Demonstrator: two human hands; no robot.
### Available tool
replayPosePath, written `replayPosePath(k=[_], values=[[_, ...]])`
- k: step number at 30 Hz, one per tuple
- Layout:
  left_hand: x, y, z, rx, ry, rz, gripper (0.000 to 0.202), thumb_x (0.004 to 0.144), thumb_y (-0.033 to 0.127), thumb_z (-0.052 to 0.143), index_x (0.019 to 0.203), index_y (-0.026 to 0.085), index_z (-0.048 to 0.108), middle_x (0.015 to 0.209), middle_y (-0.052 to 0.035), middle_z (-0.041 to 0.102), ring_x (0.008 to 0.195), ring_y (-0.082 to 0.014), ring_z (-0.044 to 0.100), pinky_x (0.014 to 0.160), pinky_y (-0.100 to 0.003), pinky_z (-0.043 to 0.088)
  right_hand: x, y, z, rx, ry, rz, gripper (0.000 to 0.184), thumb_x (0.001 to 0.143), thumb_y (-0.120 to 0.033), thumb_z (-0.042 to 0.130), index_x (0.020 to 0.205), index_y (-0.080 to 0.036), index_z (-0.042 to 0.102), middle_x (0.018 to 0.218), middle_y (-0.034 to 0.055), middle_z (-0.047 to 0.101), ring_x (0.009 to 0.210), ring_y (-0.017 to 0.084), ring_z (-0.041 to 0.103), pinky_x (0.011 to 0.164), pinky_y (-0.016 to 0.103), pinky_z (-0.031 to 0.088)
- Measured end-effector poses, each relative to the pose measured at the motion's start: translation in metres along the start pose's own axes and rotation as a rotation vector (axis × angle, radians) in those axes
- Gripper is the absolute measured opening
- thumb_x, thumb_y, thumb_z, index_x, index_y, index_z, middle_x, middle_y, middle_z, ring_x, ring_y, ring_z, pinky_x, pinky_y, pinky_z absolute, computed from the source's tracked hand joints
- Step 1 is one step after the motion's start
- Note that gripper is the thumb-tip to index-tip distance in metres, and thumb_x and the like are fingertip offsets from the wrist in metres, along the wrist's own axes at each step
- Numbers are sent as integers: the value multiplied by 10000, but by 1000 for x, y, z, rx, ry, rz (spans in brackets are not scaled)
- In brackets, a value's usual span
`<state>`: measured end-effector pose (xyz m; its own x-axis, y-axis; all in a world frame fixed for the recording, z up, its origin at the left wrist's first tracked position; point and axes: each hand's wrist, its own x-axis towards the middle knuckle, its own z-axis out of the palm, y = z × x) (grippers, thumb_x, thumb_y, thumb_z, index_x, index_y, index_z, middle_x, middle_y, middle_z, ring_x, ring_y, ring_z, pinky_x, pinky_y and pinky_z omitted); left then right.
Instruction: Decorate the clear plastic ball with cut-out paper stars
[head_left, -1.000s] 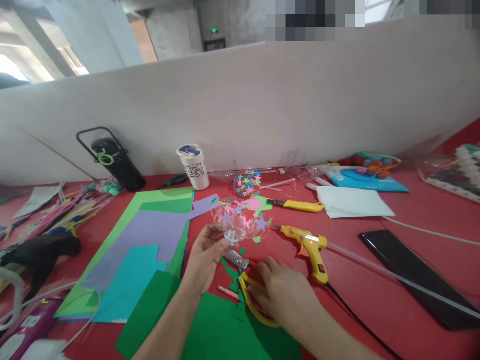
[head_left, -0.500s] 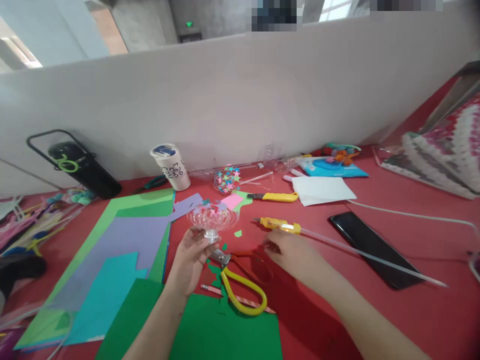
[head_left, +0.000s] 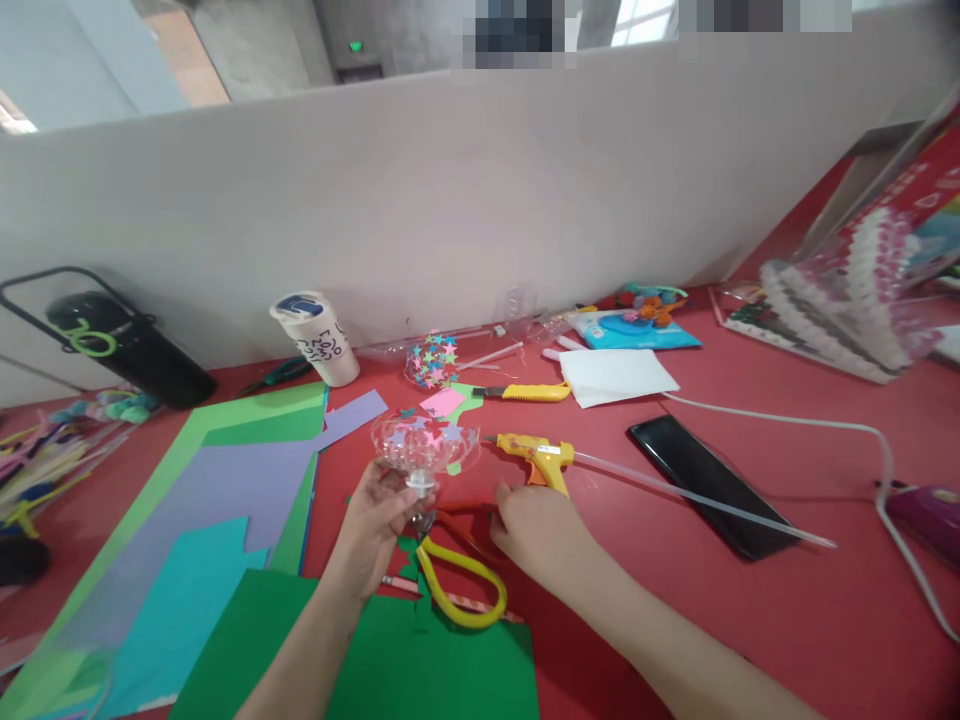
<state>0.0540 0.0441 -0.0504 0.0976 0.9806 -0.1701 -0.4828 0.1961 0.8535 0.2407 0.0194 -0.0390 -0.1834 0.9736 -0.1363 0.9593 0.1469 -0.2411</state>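
My left hand (head_left: pixel 375 525) is closed round the neck of a clear plastic bowl-shaped piece (head_left: pixel 425 445) with small coloured paper stars inside, holding it up just above the red table (head_left: pixel 675 620). My right hand (head_left: pixel 536 525) is curled at the handle of a yellow glue gun (head_left: pixel 532 455), whose nozzle points left toward the clear piece. A long glue stick (head_left: pixel 705 505) trails from the gun to the right. Yellow-handled scissors (head_left: pixel 457 590) lie between my hands, on green paper scraps.
Coloured paper sheets (head_left: pixel 225 500) and a green sheet (head_left: pixel 375 660) lie at the left and front. A paper cup (head_left: pixel 315 335), a second star-covered dome (head_left: pixel 431 362), a yellow utility knife (head_left: pixel 525 392), white paper (head_left: pixel 615 375) and a black phone (head_left: pixel 705 485) sit beyond. A white partition stands behind.
My right hand left the scissors, reached for the glue gun and now grips it, drawn closer to the clear piece. The view shifted right; my left hand kept holding the clear piece.
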Motion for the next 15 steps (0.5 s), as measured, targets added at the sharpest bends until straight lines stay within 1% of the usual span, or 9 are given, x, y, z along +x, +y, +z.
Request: replayPosePath(k=[3, 6, 9, 11, 13, 15], values=[[0, 6, 0, -11, 1, 26, 343, 617, 130, 764, 900, 216, 591, 854, 17, 666, 770, -163, 677, 723, -291, 549, 7, 1, -6, 58, 72, 25, 159, 856, -148, 474, 896, -104, 621, 800, 153, 724, 737, 272, 689, 577, 309, 413], [2, 11, 2, -26, 0, 51, 336, 591, 140, 775, 862, 222, 594, 859, 19, 674, 786, -178, 681, 738, -308, 549, 25, 5, -13, 151, 141, 36, 153, 917, -224, 478, 974, -129, 583, 888, 93, 710, 845, 212, 669, 680, 290, 462], [3, 11, 5, -30, -5, 49, 324, 590, 152, 775, 850, 221, 595, 842, 19, 678, 781, -177, 683, 734, -295, 545, 50, 11, -14, 216, 138, 39, 203, 932, -282, 506, 1049, -133, 580, 933, 51, 677, 834, 177, 651, 720, 322, 514], [4, 7, 7, -26, -15, 39, 314, 599, 151, 771, 855, 214, 601, 845, 13, 680, 792, -178, 684, 738, -289, 543, 65, 13, -12, 230, 120, 35, 246, 919, -300, 541, 1108, -147, 577, 1045, 58, 638, 866, 180, 637, 746, 371, 535], [3, 2, 8, -15, -25, 30, 312, 601, 151, 773, 858, 208, 606, 866, 5, 684, 803, -181, 685, 736, -287, 542, 72, 14, -10, 225, 106, 26, 271, 909, -302, 560, 1139, -158, 570, 1108, 67, 614, 901, 191, 630, 759, 389, 539], [3, -2, 7, -1, -27, 21, 326, 598, 155, 778, 873, 205, 610, 896, -2, 688, 814, -188, 687, 746, -302, 543, 69, 15, -10, 206, 114, 2, 265, 910, -297, 558, 1136, -158, 568, 1107, 65, 614, 903, 191, 628, 757, 386, 537]])
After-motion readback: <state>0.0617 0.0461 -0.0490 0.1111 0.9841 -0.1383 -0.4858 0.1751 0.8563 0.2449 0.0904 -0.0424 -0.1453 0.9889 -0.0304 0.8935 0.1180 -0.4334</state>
